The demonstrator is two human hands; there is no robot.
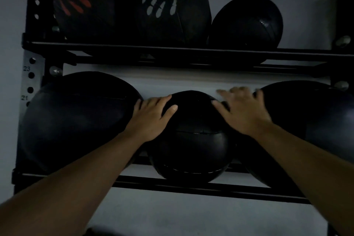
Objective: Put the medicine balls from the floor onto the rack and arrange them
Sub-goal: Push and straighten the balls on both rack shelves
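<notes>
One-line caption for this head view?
Both hands, left hand and right hand, rest on the middle medicine ball on the rack's lower shelf.

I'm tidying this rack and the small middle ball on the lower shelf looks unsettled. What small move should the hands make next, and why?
Probably nudge the middle ball back until it sits on both rails. The left hand and right hand lie flat on its top, and it bulges forward over the front rail.

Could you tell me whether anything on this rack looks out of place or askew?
Nothing looks damaged. The middle ball on the lower shelf, between the left hand and right hand, sits lower and further forward than its two bigger neighbours.
</notes>
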